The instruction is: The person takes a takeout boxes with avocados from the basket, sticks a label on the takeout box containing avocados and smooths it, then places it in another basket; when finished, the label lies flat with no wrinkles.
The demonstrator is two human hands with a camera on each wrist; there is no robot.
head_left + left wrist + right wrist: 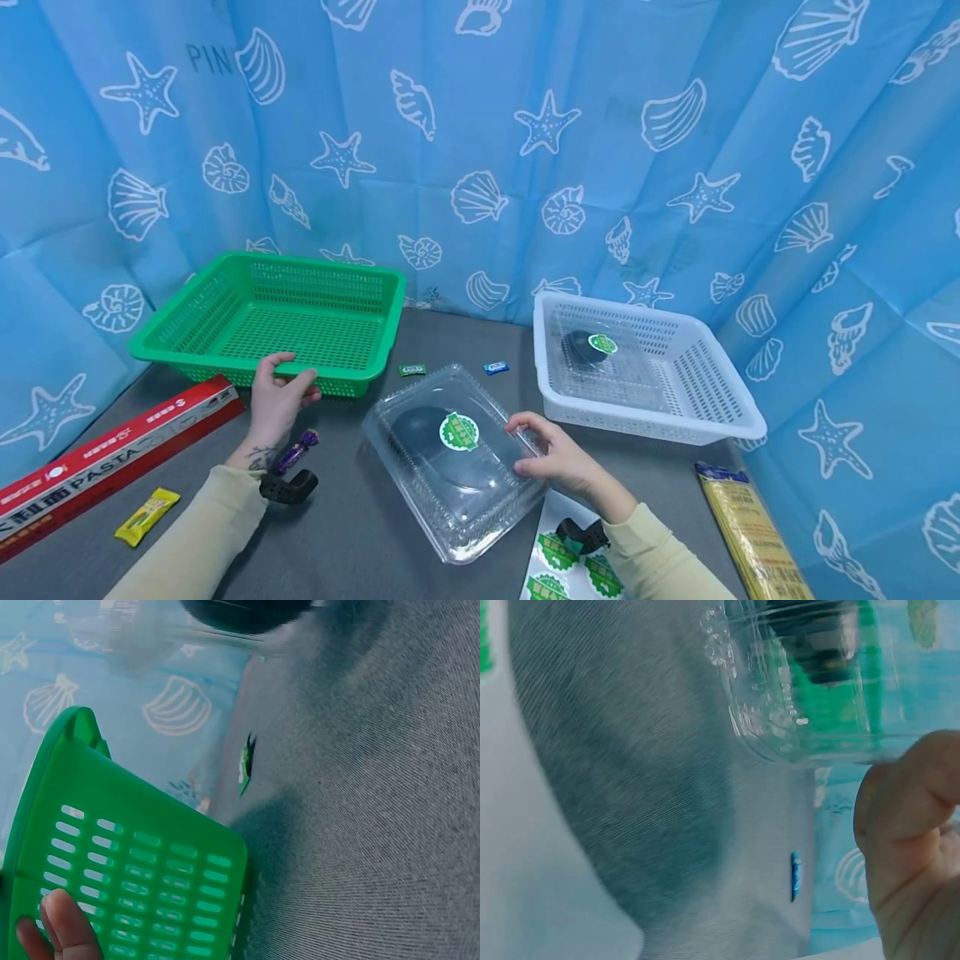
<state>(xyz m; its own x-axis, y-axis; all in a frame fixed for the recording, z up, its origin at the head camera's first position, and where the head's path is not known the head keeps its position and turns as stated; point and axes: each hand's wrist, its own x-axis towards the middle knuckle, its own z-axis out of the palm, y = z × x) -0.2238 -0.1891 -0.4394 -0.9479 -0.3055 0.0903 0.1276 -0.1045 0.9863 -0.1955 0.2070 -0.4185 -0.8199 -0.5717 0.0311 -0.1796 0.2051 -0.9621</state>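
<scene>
My right hand (558, 462) grips the right edge of a clear plastic clamshell box (480, 492), which is tilted and raised off the table. A round green-and-white sticker (459, 431) is on its lid, and a dark round item shows through the plastic. In the right wrist view, the curled fingers (915, 795) are at the box edge. My left hand (281, 400) is at the front rim of a green basket (360, 375), fingers loosely bent and apart. Its fingertips (67, 922) appear before the basket wall; contact cannot be made out.
A white basket (637, 423) at right holds another stickered clear box (630, 367). Small green (412, 369) and blue (496, 367) packets lie mid-table. Left are a red pasta box (112, 462), yellow packet (147, 517) and purple-wrapped candy (296, 450). A sticker sheet (551, 521) and gold package (750, 533) lie front right.
</scene>
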